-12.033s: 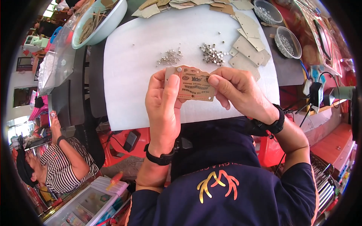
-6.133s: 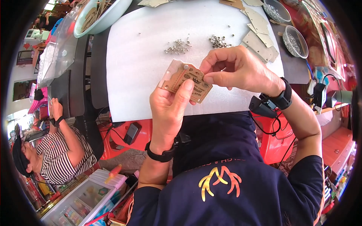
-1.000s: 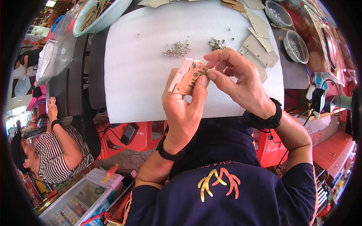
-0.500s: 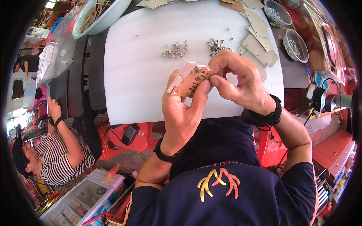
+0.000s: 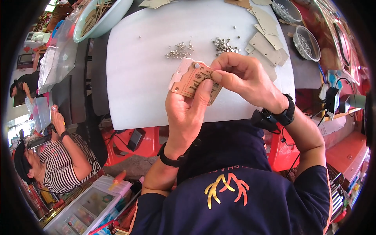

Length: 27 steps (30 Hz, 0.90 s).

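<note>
My left hand (image 5: pixel 183 117) grips a tan printed leather piece (image 5: pixel 193 81), its thumb on the printed face. Along the far left edge of that piece lies a pale pinkish layer (image 5: pixel 178 73). A round silver rivet cap (image 5: pixel 197 65) shows near its top corner, and a small hole at its lower left. My right hand (image 5: pixel 248 78) pinches the right edge of the leather with thumb and index finger; whether a small rivet sits between those fingertips is hidden. Just beyond the hands are two piles on a white sheet: small rivet posts (image 5: pixel 180 51) and rounder rivet caps (image 5: pixel 226 46).
The white foam sheet (image 5: pixel 133 86) covers the table. Grey-beige punched leather pieces (image 5: pixel 265 49) overlap at the right. Two clear bowls of metal parts (image 5: pixel 306 44) stand beyond them. At the far left is a pale green basin (image 5: pixel 113 19). A person in stripes (image 5: pixel 68 164) sits to the left.
The leather piece has turned to show more of its printed face and shifted slightly left. My right fingertips have moved a little left along with its edge.
</note>
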{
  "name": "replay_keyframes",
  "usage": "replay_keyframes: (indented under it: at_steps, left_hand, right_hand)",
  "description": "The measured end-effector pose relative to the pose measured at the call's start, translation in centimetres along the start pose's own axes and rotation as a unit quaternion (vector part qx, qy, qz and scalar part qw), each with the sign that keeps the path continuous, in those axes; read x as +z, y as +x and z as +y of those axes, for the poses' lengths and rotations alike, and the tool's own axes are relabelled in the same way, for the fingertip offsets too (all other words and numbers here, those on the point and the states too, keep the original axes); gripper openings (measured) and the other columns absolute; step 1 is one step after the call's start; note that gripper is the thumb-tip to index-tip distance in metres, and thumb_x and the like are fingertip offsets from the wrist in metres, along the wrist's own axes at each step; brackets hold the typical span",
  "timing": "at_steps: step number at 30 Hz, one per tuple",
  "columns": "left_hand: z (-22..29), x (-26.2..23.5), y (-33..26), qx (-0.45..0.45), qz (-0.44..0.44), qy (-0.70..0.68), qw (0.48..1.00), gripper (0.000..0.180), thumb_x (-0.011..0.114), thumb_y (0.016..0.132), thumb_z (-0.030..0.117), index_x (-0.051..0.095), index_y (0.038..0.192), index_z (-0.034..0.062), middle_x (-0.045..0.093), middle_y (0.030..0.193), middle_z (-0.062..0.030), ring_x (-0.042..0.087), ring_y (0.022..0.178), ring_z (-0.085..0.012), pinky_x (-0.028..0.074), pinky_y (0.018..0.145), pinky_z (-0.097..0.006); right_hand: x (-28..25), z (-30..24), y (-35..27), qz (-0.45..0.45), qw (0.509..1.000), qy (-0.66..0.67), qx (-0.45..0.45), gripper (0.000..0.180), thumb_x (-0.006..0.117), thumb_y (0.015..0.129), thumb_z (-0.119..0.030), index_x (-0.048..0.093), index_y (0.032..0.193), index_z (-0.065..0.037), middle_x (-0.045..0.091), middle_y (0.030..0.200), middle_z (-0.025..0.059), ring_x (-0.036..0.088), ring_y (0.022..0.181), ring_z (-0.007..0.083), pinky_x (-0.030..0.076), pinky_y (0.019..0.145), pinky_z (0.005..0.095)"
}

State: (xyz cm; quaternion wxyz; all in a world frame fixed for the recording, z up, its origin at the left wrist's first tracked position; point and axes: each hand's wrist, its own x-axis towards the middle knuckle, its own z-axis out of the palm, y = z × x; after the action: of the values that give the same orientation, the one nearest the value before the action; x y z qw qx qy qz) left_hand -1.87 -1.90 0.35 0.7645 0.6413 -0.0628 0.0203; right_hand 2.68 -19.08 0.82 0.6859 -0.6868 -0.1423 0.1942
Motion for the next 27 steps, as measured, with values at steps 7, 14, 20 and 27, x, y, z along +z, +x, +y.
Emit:
replay_keyframes:
  at_steps: [7, 14, 20, 27]
  left_hand:
    - [0.3, -0.1, -0.1, -0.013, 0.022, 0.011, 1.000, 0.030, 0.061, 0.096, 0.012, 0.056, 0.123, 0.0001, 0.062, 0.110, -0.0037, 0.058, 0.101, -0.0094, 0.046, 0.089, -0.028]
    - [-0.5, 0.2, 0.7, -0.094, 0.071, -0.129, 0.985, 0.029, 0.063, 0.095, 0.012, 0.058, 0.121, 0.0013, 0.063, 0.105, -0.0030, 0.059, 0.093, -0.0075, 0.048, 0.080, -0.025]
    - [-0.5, -1.3, 1.1, -0.133, 0.094, -0.159, 0.974, 0.031, 0.064, 0.093, 0.012, 0.057, 0.122, 0.0063, 0.061, 0.112, -0.0016, 0.058, 0.101, -0.0129, 0.047, 0.088, -0.030]
    - [-0.6, -3.3, 1.5, -0.115, 0.098, -0.205, 0.967, 0.030, 0.063, 0.092, 0.010, 0.057, 0.121, 0.0047, 0.061, 0.111, -0.0020, 0.057, 0.103, -0.0133, 0.046, 0.090, -0.032]
  right_hand:
    - [0.6, 0.7, -0.2, 0.056, 0.996, 0.052, -0.056, 0.021, 0.065, 0.095, -0.017, 0.067, 0.107, 0.000, 0.064, 0.085, -0.0036, 0.055, 0.076, 0.0009, 0.045, 0.063, 0.0187]
    - [0.5, 0.6, 0.1, 0.094, 0.995, 0.008, -0.031, 0.024, 0.066, 0.094, -0.021, 0.068, 0.106, -0.001, 0.063, 0.080, -0.0028, 0.053, 0.069, 0.0027, 0.045, 0.062, 0.0198]
    - [-1.0, 0.9, 0.1, 0.150, 0.981, -0.119, -0.044, 0.021, 0.065, 0.093, -0.020, 0.069, 0.103, -0.002, 0.058, 0.070, -0.0036, 0.046, 0.062, 0.0026, 0.040, 0.055, 0.0219]
    - [-2.4, -1.3, -1.4, 0.077, 0.976, -0.202, 0.007, 0.018, 0.065, 0.094, -0.018, 0.068, 0.104, -0.003, 0.057, 0.074, -0.0066, 0.046, 0.064, 0.0000, 0.038, 0.056, 0.0175]
